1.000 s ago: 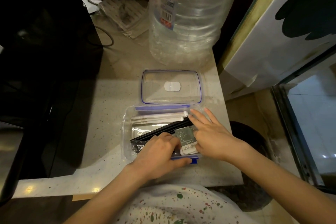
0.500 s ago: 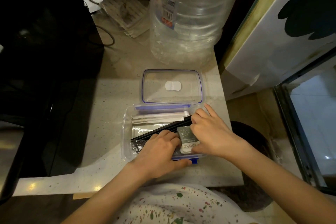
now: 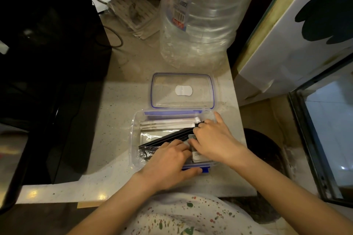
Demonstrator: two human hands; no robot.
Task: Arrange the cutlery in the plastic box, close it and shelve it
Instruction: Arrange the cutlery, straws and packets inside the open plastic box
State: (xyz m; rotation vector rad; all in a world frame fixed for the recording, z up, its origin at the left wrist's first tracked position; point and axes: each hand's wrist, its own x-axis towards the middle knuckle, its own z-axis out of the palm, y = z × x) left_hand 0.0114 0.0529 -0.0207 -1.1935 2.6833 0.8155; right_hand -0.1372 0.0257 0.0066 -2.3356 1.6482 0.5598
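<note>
Since the earlier frame my right hand [image 3: 214, 144] has slid left over the sachet. Left to right: plastic box [image 3: 133, 139] on the desk [image 3: 107, 112]; left hand [image 3: 168, 162], grip pressing the black cutlery [image 3: 168, 138]; right grip pinching its far end. I would lay it flat, parallel to the wall, before closing the lid [image 3: 182, 90].

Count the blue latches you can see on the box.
2. One blue latch runs along the far rim of the box, beside the lid. The other is on the near rim, partly under the left hand. Any end latches cannot be seen.
</note>
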